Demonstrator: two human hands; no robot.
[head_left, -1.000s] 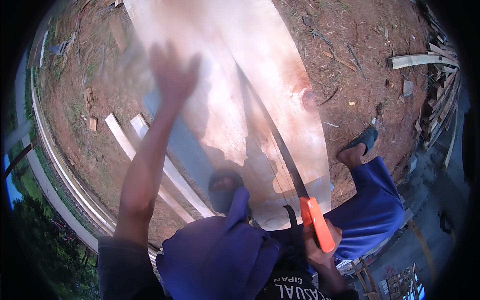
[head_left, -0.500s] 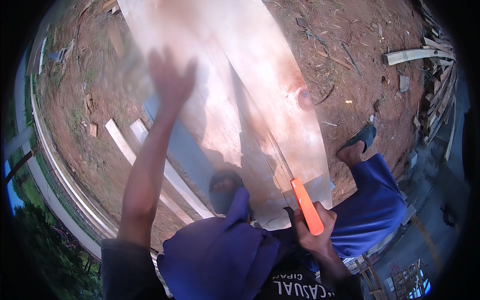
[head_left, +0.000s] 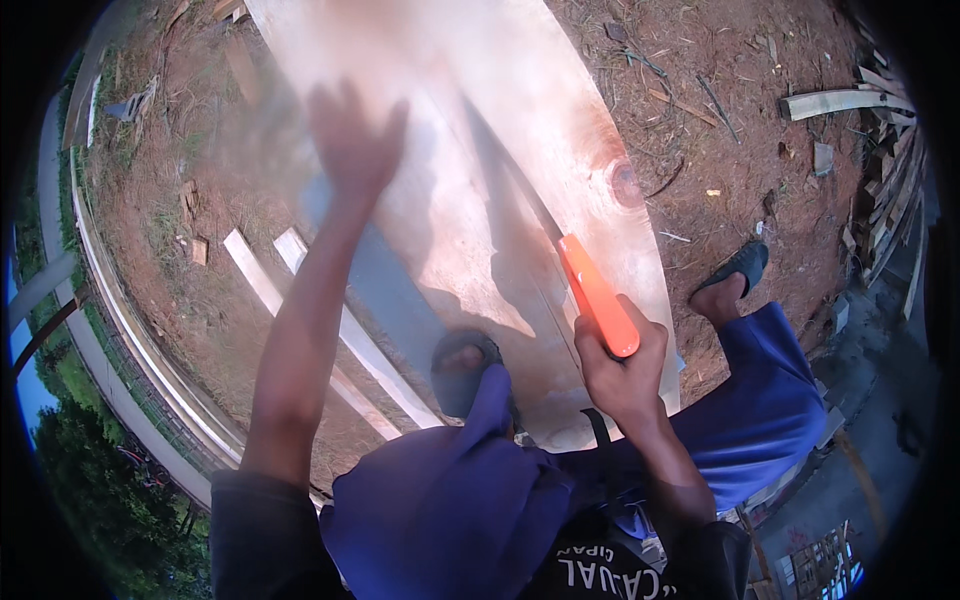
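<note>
1. Orange plastic fills the right hand (head_left: pixel 622 365): its fingers are wrapped tight around the handle (head_left: pixel 598 296) of a handsaw, a firm full grip low on the handle. Judging by its look, that moulded handle is the only sound place to hold the tool.
2. From the handle, the saw blade (head_left: pixel 505 165) runs up and away across the board (head_left: pixel 520 120). It looks thin and springy, likely to flex if pushed off line, and its toothed edge is no place for fingers.
3. The left hand (head_left: pixel 352 145) is spread flat, fingers apart, over the board's left side; blur hides whether it presses down.
4. The pale board, wide and stiff with a dark knot (head_left: pixel 627 183), probably weighs a fair bit. A sandalled foot (head_left: pixel 462 368) rests on its near end.
5. Bare reddish ground (head_left: pixel 760 110) with loose wooden slats (head_left: pixel 300 300) lies around it.
</note>
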